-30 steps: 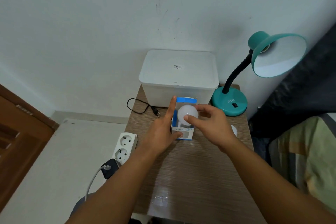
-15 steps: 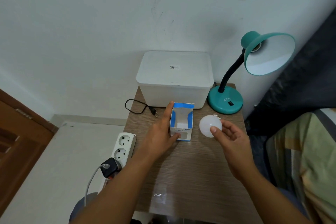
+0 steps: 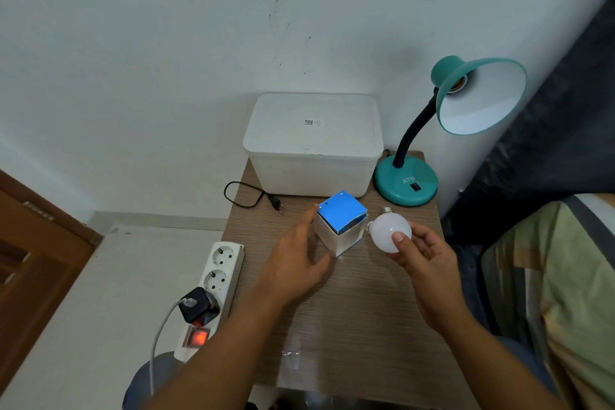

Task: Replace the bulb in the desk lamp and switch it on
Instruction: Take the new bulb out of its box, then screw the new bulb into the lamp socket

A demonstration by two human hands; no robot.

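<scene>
While my right hand (image 3: 421,253) pinched the bulb (image 3: 389,232) above the bench (image 3: 359,309), beside the box (image 3: 341,226) my half-open left hand (image 3: 299,263) steadied, I judged it light, slick and fragile; best gripped round the globe, leaving the cap free for the lamp (image 3: 479,93) socket.

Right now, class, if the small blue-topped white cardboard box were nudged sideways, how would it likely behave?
The small blue-topped white cardboard box already sits tilted against the left hand, so it would probably tip or slide easily. Its bulb is out, in the right hand, so it is likely light, and thin card should dent.
</scene>
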